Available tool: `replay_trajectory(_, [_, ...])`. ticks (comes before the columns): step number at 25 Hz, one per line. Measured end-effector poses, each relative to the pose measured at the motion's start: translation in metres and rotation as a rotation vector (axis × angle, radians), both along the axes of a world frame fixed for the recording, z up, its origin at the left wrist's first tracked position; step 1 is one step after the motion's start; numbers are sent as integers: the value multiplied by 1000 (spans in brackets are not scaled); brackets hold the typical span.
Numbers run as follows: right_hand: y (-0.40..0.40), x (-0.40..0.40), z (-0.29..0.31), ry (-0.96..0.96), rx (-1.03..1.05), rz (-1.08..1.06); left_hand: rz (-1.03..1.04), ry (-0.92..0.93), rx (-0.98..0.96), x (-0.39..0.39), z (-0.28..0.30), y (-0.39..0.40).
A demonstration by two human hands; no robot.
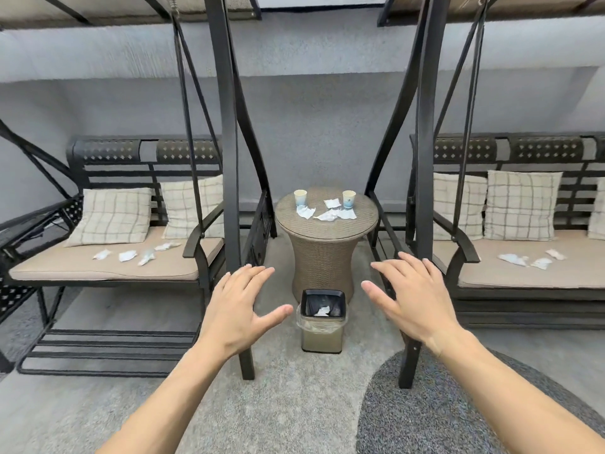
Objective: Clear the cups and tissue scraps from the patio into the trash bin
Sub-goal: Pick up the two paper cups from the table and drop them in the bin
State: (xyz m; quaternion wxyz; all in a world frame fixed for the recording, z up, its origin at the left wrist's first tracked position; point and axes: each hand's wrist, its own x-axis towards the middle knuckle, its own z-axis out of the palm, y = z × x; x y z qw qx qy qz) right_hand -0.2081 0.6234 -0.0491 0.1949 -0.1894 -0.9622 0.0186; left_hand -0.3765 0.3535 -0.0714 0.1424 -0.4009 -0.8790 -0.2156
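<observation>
Two paper cups, one on the left (300, 197) and one on the right (349, 199), stand on a round wicker table (324, 247). Several tissue scraps (327, 213) lie between them. More tissue scraps rest on the left swing seat (137, 255) and on the right swing seat (530, 259). A small trash bin (322, 335) with a black liner stands on the floor in front of the table, a white scrap inside it. My left hand (240, 309) and my right hand (414, 299) hover open, palms down, on either side of the bin, holding nothing.
Two black metal swing benches with beige cushions flank the table, the left bench (108, 270) and the right bench (530, 276), each with checked pillows. Their frame posts (230, 158) stand close to the table. A dark round rug (458, 407) lies at lower right. A grey wall runs behind.
</observation>
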Motion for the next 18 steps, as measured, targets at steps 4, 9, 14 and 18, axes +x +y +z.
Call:
replay_trajectory(4, [30,-89,-4,-7,60,-13,-11,-1,-21,-99,-3,35])
replay_trajectory(9, [77,-176,-11,-9,22,-108,-38,-39,-7,-209,-5,90])
replay_trajectory(14, [137,-243,-15,18,-33,-156,-38,-78,36,-287,-12,151])
replay_trajectory(18, [199,-306,-25,43,-75,-118,-22,-117,68,-340,-24,215])
